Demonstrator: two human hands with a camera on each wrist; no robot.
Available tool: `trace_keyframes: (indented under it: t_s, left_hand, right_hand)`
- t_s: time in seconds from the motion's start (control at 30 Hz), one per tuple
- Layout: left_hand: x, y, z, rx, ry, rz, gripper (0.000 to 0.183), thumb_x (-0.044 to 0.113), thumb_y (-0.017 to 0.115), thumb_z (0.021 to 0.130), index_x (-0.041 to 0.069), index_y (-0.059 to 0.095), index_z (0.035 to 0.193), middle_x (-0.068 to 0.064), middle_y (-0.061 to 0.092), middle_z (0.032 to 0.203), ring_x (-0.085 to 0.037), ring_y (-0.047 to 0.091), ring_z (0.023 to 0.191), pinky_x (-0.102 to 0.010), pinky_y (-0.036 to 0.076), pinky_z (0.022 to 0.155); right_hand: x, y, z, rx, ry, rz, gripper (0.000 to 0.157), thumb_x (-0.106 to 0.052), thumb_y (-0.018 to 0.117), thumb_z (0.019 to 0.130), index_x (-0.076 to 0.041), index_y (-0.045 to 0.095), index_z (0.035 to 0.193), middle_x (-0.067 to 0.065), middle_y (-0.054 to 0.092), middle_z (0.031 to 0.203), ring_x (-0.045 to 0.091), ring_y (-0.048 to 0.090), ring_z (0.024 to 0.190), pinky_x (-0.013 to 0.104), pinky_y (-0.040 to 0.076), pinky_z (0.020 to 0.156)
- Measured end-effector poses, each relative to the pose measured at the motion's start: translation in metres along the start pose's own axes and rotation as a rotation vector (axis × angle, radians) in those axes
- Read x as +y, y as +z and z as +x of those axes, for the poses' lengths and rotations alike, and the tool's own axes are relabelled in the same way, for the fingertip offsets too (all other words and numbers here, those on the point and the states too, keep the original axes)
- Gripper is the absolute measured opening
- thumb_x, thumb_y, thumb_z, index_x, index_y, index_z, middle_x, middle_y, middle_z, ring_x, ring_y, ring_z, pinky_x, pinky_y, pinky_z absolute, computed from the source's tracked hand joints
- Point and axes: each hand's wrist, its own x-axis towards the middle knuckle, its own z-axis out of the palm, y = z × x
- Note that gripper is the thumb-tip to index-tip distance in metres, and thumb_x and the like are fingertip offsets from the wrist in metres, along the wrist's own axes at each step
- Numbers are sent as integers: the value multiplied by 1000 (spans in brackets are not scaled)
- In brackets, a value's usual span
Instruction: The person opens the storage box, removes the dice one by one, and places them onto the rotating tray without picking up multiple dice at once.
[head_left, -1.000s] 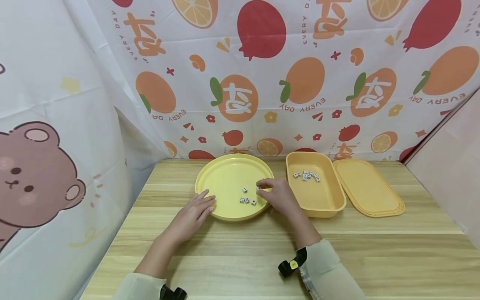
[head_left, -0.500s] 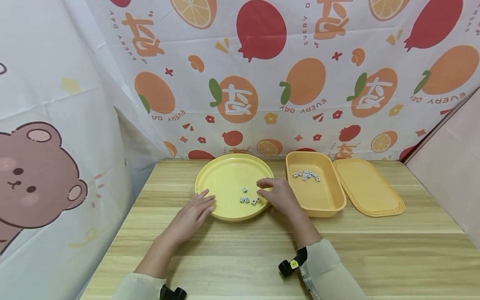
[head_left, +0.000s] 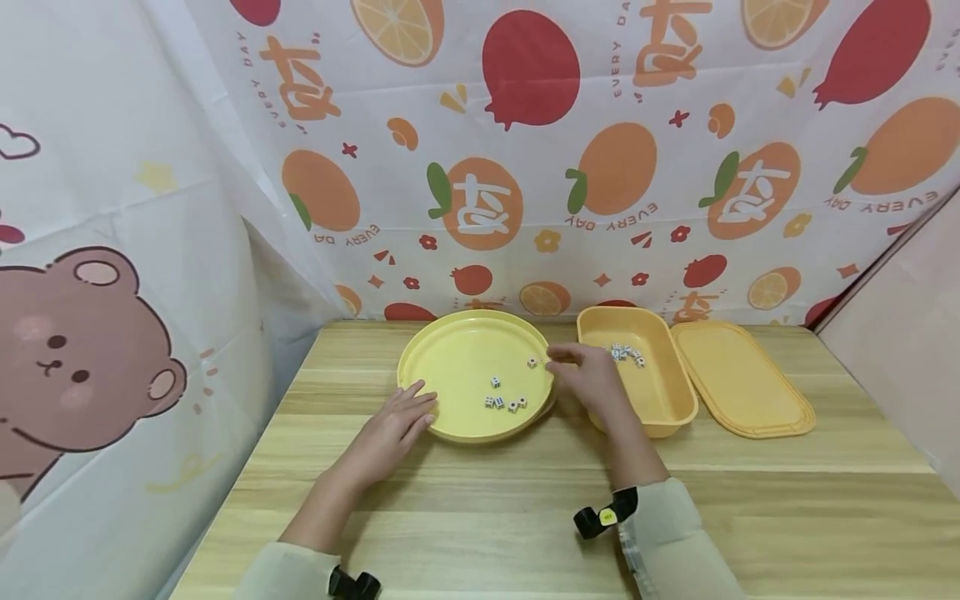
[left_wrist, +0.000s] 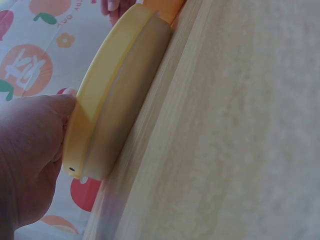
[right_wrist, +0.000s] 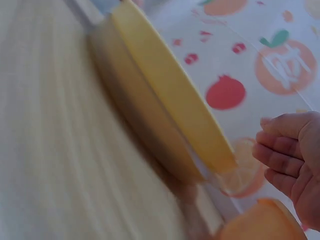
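I see the left hand (head_left: 390, 425) resting extended fingers on the left rim of the yellow plate (head_left: 442, 358), I judge to steady it. The right hand (head_left: 592, 383), fingers loosely bent and holding nothing I can make out, hangs by the plate's right rim, one die (head_left: 532, 363) just left of it. Five other dice (head_left: 495, 382) lie nearer me; the tub (head_left: 652, 396) stands right, presumably for easy reach.

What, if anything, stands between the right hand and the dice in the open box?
Nothing visible: the dice lie uncovered in the box, its lid beside it, so the right hand seems free to dip in.
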Motion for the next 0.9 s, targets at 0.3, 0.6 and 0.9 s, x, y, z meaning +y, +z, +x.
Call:
trace_keyframes:
  t_s: [0.3, 0.6, 0.9]
  left_hand:
    - [0, 1, 1, 11, -7, -4, 35, 20, 54, 102, 0, 62, 130, -9, 59, 139, -28, 34, 146, -50, 21, 123]
    - [-1, 1, 0, 19, 0, -9, 35, 19, 54, 102, 0, 63, 130, -8, 59, 139, -27, 34, 146, -50, 21, 123]
    - [-1, 2, 0, 10, 2, -7, 36, 21, 53, 103, 1, 62, 131, -8, 59, 139, -26, 33, 146, -49, 22, 123]
  right_hand:
    - [35, -67, 17, 27, 47, -214, 34, -15, 70, 91, 2, 67, 121, 19, 70, 116, 35, 67, 109, 49, 55, 94]
    - [66, -85, 25, -203, 116, -443, 40, -11, 64, 92, 7, 60, 129, 28, 64, 123, 43, 59, 117, 56, 47, 102]
    - [73, -68, 25, -317, 104, -567, 29, -7, 65, 91, 2, 65, 118, 20, 66, 113, 31, 61, 100, 49, 53, 91]
